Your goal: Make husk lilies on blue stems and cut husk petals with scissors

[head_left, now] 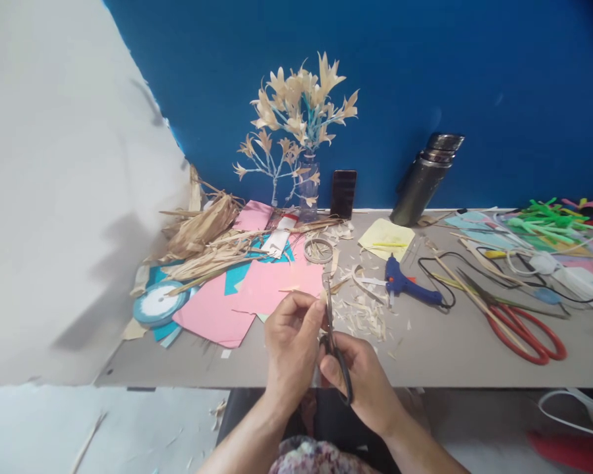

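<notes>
My right hand (358,375) is closed on a small pair of scissors (344,378) with black handles, its blades pointing up and away from me. Beside the blades, my left hand (296,329) is pinched shut, thumb against fingers; what it grips is too small and hidden to make out. Both hands are above the table's front edge. Pale cut scraps (368,316) lie just beyond them. Pink paper sheets (281,283) spread to the left of my hands, and a roll of tape (319,250) lies farther back.
Husk flowers (296,99) stand in a clear bottle (308,181) at the back. Dried husks (202,230) and a ribbon spool (161,303) are left. Rightward lie a blue glue gun (410,286) with its cord, red-handled scissors (524,329) and green pipe cleaners (548,220). A flask (425,181) leans on the wall.
</notes>
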The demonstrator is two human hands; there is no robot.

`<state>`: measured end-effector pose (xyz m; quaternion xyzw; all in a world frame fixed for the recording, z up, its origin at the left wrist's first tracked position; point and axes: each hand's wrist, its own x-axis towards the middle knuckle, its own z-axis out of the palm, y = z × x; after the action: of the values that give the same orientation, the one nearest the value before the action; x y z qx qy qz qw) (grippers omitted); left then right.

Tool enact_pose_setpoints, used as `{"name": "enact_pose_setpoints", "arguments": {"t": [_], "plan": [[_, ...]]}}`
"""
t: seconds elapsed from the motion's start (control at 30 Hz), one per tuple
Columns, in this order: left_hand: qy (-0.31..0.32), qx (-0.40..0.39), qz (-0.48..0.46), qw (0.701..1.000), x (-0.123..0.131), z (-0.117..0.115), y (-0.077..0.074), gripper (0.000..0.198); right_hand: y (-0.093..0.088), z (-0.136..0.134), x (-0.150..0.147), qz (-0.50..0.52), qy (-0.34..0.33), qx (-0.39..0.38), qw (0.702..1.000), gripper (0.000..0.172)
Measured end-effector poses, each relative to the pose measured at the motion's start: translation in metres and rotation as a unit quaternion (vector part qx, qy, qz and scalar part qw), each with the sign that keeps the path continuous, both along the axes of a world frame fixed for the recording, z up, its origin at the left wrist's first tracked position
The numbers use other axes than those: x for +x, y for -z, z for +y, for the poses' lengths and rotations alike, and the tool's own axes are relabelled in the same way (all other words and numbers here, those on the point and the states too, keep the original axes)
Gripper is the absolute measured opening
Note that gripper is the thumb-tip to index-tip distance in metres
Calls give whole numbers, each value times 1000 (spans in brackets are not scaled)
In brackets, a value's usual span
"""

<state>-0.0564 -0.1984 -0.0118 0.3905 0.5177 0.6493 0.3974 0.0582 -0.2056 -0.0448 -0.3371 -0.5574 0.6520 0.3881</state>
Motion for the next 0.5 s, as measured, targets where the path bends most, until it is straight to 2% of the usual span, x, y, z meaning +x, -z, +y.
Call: {"name": "enact_pose_setpoints", "arguments": {"t": [0.23, 0.5], "plan": [[2, -6, -5, 1000, 1, 0, -3, 21, 1, -1, 0, -34, 13, -16, 999, 63], [0, 1, 13, 1000, 0, -1, 1, 19, -1, -3, 1, -30, 8, -4, 1000, 60]]}}
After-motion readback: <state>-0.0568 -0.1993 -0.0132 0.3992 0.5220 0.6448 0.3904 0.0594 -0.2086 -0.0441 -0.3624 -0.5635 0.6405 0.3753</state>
